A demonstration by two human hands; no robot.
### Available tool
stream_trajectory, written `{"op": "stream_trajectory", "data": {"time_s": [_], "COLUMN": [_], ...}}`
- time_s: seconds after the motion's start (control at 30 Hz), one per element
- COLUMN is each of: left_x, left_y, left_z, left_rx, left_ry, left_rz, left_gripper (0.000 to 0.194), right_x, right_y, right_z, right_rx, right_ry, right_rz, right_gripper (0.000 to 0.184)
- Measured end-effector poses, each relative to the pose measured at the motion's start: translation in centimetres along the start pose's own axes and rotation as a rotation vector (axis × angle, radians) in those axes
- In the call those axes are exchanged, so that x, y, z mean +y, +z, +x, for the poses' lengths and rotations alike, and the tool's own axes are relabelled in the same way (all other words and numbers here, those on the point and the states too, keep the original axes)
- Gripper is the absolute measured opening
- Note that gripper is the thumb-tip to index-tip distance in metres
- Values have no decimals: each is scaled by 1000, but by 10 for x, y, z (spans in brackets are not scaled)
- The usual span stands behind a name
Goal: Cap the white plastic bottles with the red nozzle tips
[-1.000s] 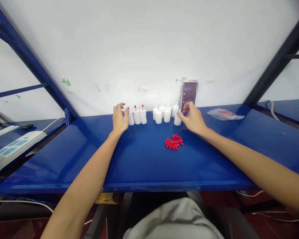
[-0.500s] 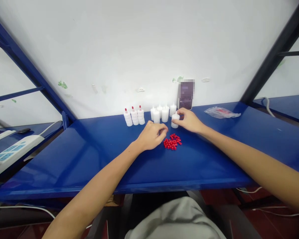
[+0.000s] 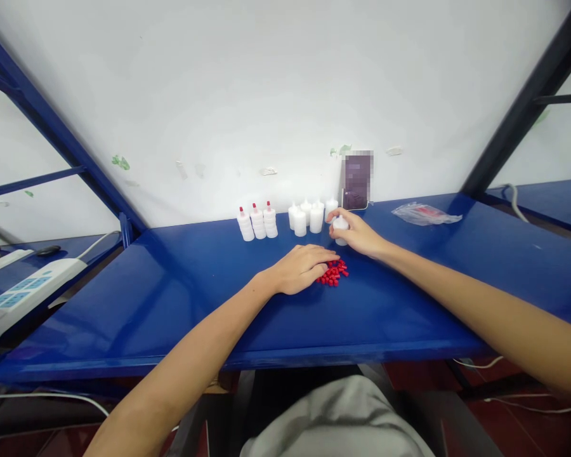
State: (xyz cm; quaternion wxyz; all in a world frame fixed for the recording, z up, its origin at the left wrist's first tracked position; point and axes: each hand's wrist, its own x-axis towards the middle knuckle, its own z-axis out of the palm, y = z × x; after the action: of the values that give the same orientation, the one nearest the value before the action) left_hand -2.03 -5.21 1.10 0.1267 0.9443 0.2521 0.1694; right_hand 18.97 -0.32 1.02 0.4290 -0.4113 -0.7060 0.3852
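Observation:
My left hand lies on the blue shelf, fingers stretched onto the left edge of a pile of small red caps. My right hand is wrapped round a small white bottle just behind the pile. Three white bottles with red caps stand in a row at the back. To their right stands a cluster of several uncapped white bottles.
A dark phone leans against the white wall behind the bottles. A clear plastic bag lies at the back right. A white power strip sits on the neighbouring shelf at left. Blue and dark frame struts rise at both sides.
My left hand left the capped bottles at the back left and came right onto the red caps. My right hand drew the white bottle slightly nearer.

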Motion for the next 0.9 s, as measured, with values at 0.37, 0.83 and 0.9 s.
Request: {"op": "stream_trajectory", "data": {"time_s": [0.37,0.83,0.9], "left_x": [-2,-20,-22], "left_y": [-7,-5,-3], "left_z": [-1,-1,-2], "left_rx": [-38,101,165], "left_ry": [-34,-26,-31], "left_rz": [-31,-78,-43], "left_gripper": [44,23,19], "right_x": [3,-2,-3], "right_y": [-3,-3,-1], "right_z": [2,-1,-3], "right_rx": [43,79,14], "right_ry": [-29,0,-30], "right_rz": [-81,-167,-117], "right_gripper": [24,36,34]}}
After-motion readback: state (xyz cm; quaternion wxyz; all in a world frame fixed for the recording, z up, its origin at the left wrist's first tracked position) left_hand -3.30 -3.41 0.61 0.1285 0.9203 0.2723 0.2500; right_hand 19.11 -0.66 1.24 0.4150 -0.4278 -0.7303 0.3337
